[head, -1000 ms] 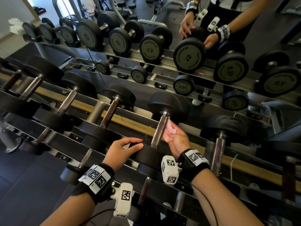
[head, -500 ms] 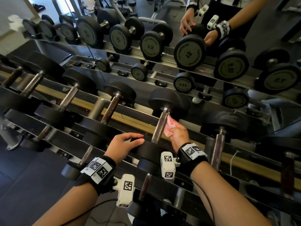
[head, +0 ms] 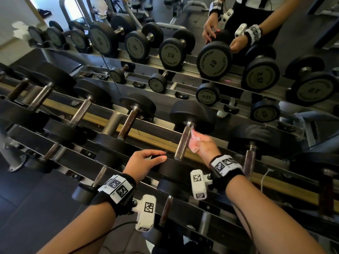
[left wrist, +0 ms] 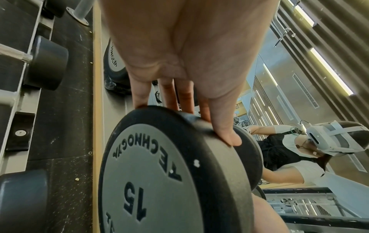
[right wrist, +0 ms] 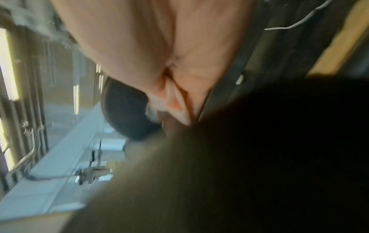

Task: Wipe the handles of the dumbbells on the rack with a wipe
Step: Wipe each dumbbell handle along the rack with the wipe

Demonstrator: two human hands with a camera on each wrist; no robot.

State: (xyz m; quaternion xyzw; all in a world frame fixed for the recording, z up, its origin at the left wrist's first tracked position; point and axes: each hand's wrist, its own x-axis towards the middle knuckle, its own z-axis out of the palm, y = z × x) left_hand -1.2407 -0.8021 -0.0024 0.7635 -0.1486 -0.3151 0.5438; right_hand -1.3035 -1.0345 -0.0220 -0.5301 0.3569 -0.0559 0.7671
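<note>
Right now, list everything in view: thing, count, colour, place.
dumbbell being wiped: one, black heads, marked 15, upper tier of rack.
its handle: one, knurled grey metal, between the two heads.
wipe: one, pale pink, pressed against the handle's right side.
other dumbbells: count unclear, black, along both tiers.
rack: one, grey metal with a yellow strip.
mirror: one, behind the rack, reflecting dumbbells and person.
wrist cameras: two, white.
left hand: rests on the near head.
right hand: holds the wipe.
</note>
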